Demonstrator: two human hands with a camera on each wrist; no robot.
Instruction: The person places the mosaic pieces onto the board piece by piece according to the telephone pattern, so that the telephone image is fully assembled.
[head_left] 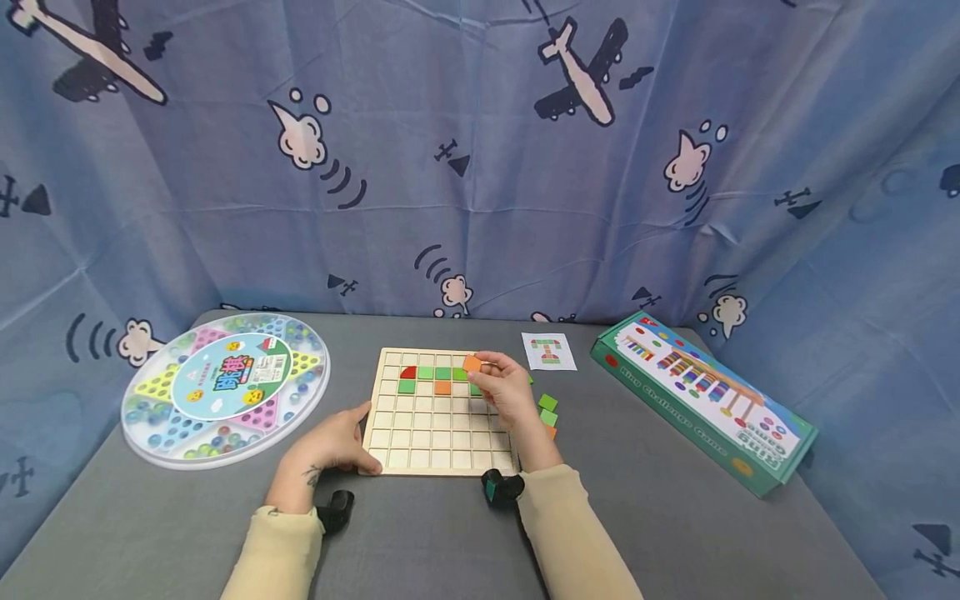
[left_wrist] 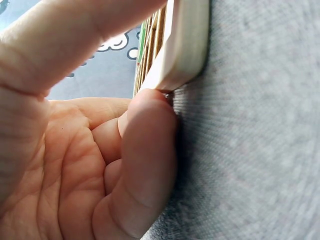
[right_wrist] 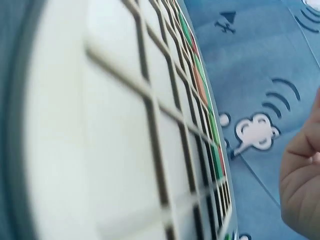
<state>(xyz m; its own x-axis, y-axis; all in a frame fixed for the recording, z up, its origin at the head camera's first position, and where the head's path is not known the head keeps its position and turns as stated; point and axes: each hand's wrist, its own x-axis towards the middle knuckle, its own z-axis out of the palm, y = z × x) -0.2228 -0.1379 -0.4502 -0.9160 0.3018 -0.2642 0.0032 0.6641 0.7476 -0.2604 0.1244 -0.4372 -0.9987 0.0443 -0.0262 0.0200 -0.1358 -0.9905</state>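
Note:
A wooden grid board (head_left: 420, 437) lies flat on the grey table. Its upper rows hold green tiles (head_left: 425, 373), an orange tile (head_left: 442, 387) and a red tile with a rounded corner (head_left: 408, 372). My left hand (head_left: 333, 442) holds the board's near left corner between thumb and fingers; in the left wrist view the thumb (left_wrist: 150, 165) touches that corner. Above the board's upper right part, my right hand (head_left: 506, 387) pinches an orange square tile (head_left: 472, 363). The right wrist view shows only part of this hand (right_wrist: 302, 180), without the pinched tile.
Loose green tiles (head_left: 548, 402) and an orange tile (head_left: 551, 432) lie right of the board. Behind them is a pattern card (head_left: 568, 354). A green game box (head_left: 697, 400) stands at right, a round marble board (head_left: 161, 446) at left. A blue curtain (head_left: 405, 167) hangs behind.

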